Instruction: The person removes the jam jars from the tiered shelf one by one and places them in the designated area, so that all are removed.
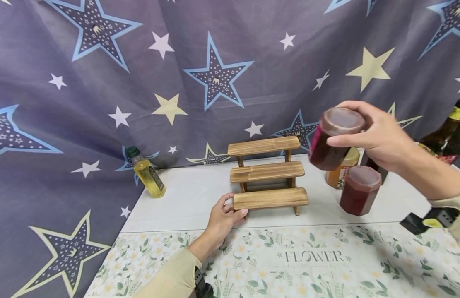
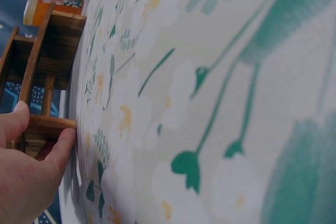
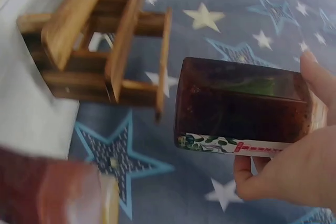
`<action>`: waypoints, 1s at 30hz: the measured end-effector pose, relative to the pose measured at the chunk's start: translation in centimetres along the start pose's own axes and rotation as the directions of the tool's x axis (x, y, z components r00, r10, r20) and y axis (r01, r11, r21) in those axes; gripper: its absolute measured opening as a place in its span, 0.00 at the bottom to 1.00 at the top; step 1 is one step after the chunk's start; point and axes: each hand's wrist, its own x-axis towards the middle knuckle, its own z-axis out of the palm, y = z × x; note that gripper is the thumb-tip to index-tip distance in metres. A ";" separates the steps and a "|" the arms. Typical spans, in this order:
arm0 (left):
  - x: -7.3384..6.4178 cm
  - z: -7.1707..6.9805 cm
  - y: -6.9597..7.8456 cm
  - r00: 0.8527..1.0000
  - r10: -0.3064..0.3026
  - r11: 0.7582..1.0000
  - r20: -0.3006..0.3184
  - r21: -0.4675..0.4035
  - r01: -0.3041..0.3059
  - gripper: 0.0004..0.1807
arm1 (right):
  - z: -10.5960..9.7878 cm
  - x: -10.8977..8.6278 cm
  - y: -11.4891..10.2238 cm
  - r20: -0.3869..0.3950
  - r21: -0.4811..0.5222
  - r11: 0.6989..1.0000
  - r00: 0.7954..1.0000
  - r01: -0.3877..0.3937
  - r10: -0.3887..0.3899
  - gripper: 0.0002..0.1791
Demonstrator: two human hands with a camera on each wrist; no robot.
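A small three-step wooden shelf [image 1: 268, 198] stands near the middle of the table. My left hand [image 1: 223, 219] grips the left end of its lowest step; in the left wrist view, the thumb and a finger of that hand [image 2: 31, 166] lie on either side of a wooden edge. My right hand [image 1: 382, 134] holds a glass jar [image 1: 328, 149] of dark red contents in the air, right of the top step. The right wrist view shows the held jar [image 3: 241, 108] side on, with a printed label. Below it, a second dark red jar [image 1: 359, 192] stands on the table.
Behind the second jar is an orange jar [image 1: 338, 176], with another dark container [image 1: 382, 171] partly hidden by the right arm. A dark bottle [image 1: 444, 136] stands far right, a yellow oil bottle [image 1: 149, 174] at the left. A star-patterned curtain [image 1: 230, 124] hangs behind.
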 end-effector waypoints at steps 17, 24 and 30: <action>0.1 0.3 0.0 1.000 0.012 1.000 0.006 0.008 -0.012 0.40 | -11.9 -3.1 6.2 -0.270 -0.115 0.979 0.943 0.169 -0.195 0.31; 0.0 0.2 0.0 1.000 0.007 1.000 -0.002 0.011 -0.007 0.40 | -13.1 -5.3 10.7 -0.309 -0.301 0.953 0.942 0.033 -0.130 0.32; 0.0 0.0 -0.2 1.000 0.002 1.000 -0.001 0.007 -0.002 0.40 | -11.0 -7.4 13.7 -0.362 -0.228 0.966 0.932 -0.119 0.029 0.35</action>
